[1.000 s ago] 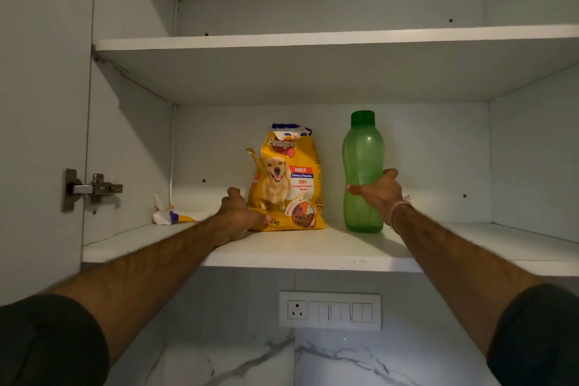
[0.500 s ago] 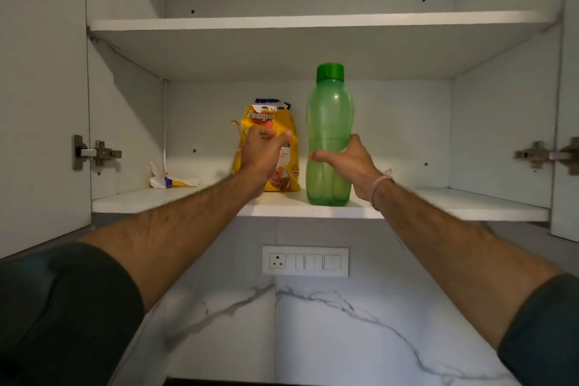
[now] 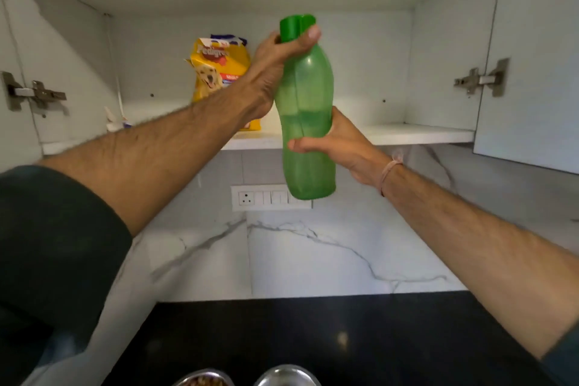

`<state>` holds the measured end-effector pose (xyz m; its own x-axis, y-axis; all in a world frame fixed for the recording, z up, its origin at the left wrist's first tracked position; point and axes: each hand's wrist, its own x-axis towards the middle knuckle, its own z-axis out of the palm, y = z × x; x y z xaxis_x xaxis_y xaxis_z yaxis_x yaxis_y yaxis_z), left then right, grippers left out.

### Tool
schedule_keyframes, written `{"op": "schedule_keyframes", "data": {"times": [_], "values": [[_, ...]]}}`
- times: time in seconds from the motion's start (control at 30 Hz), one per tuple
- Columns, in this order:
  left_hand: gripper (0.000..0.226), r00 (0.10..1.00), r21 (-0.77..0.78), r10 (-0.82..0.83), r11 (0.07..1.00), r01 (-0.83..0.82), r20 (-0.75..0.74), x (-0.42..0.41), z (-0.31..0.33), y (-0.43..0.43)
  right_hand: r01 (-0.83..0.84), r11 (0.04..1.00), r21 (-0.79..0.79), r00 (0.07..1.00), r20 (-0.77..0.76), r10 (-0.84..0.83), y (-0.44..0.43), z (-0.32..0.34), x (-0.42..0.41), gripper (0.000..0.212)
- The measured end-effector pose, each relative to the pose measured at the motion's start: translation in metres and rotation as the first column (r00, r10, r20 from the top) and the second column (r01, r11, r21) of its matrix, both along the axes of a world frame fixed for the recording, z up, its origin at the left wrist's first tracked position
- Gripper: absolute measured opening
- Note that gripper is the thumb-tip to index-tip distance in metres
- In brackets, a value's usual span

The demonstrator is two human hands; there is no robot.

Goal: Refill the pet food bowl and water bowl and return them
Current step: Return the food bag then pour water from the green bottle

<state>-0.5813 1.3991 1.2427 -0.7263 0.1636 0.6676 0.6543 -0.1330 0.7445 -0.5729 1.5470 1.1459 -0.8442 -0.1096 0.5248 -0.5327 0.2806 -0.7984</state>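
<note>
A: Now off the shelf [image 3: 407, 135]: the green bottle [image 3: 305, 122] hangs in the air in front of the open cabinet, clear of the shelf it stood on half a second ago. What lies to its left?

B: The yellow dog food bag [image 3: 219, 72] stands behind and left of the bottle, back on the shelf. The left hand [image 3: 279, 56] has left that bag and has its grip closed around the bottle's neck, just under the cap [image 3: 296, 28].

A: And to the bottle's right?

B: The right hand [image 3: 338, 144] wraps the bottle's lower body, grip holding it from the right.

A: The bowls?

B: Below the bottle, on the dark surface [image 3: 344, 338]: the food bowl [image 3: 203, 381] shows kibble, the water bowl [image 3: 286, 376] just right of it looks bare. Food seems done; opening the cap and pouring water likely comes next.
</note>
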Motion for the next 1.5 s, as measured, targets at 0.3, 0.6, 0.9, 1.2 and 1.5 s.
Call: {"op": "schedule_keyframes", "data": {"times": [0.3,0.6,0.9,1.2,1.5], "values": [[0.053,0.985,-0.269,0.005,0.962,0.042,0.174,-0.032,-0.152,0.055,-0.025,0.999,-0.025,0.971,0.236,0.03,0.064,-0.14,-0.013,0.109],[0.062,0.922,-0.371,0.032,0.921,0.123,0.385,-0.031,-0.301,0.094,0.047,0.999,-0.002,0.937,0.347,-0.043,0.091,-0.246,-0.009,0.105],[0.07,0.91,-0.608,-0.053,0.728,0.317,0.411,-0.026,-0.383,0.084,0.113,0.982,0.152,0.854,0.49,-0.174,0.104,-0.344,0.013,0.085],[0.052,0.988,-0.87,-0.082,0.468,0.154,0.131,-0.016,-0.408,0.09,0.098,0.982,0.162,0.853,0.494,-0.166,0.102,-0.379,0.036,0.093],[0.049,0.995,-0.868,0.073,0.487,-0.091,-0.063,0.004,-0.418,0.086,0.127,0.959,0.254,0.865,0.444,-0.233,0.087,-0.38,0.044,0.076]]}}
